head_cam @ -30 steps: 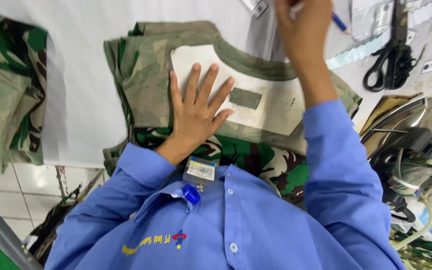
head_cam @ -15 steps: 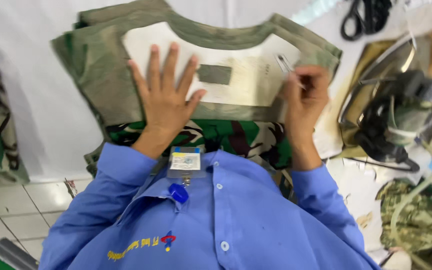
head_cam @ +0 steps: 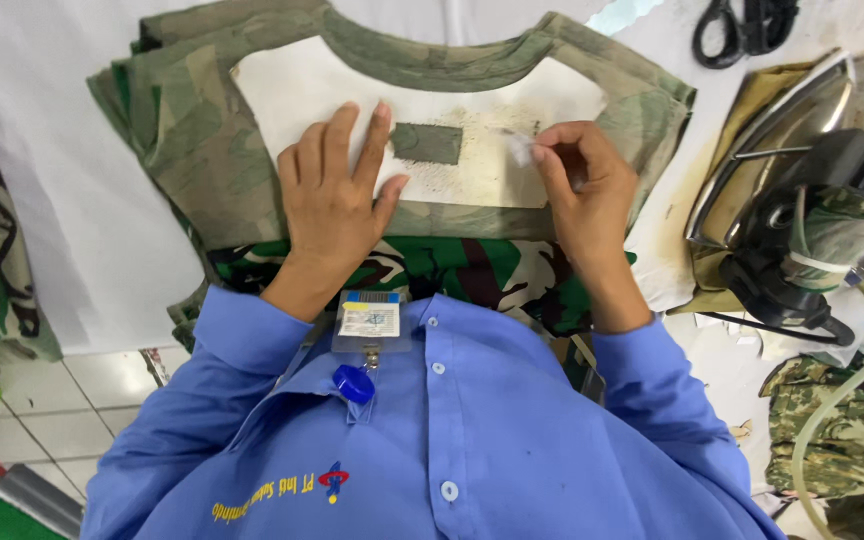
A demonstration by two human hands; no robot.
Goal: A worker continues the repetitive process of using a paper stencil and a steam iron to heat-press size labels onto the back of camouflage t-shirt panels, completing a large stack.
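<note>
While flat on cloth [head_cam: 202, 150], left hand [head_cam: 337, 195].

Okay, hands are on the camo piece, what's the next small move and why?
Probably bring the right hand with its pale marker tip down beside the green patch. The left hand already presses the white panel flat, and the tip sits just right of the patch.

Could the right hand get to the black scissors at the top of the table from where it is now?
Probably yes. The right hand rests on the camouflage garment, and the white table surface between it and the scissors looks free; the iron sits off to the side.
</note>
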